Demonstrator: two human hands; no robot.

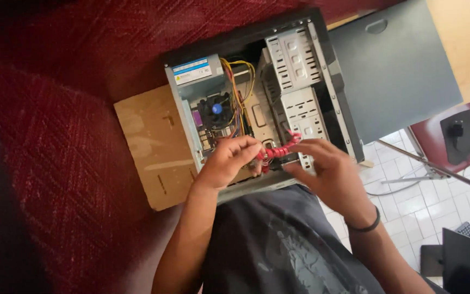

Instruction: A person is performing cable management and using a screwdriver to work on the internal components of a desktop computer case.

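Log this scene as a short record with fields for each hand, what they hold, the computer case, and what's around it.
left hand: left hand over the open case, fingers pinching one end of the red cable
right hand: right hand with fingers on the other end; black wristband
held item: coiled red cable
case: open desktop computer case lying on its side, blue-hubbed CPU fan, power supply, yellow wires, empty drive bays
support: plywood board on red fabric
nearby: grey side panel, white tiled floor

Both hands, left hand point(229, 158) and right hand point(327, 169), pinched a red cable point(278, 149) over the open computer case point(257, 98) at frame centre.
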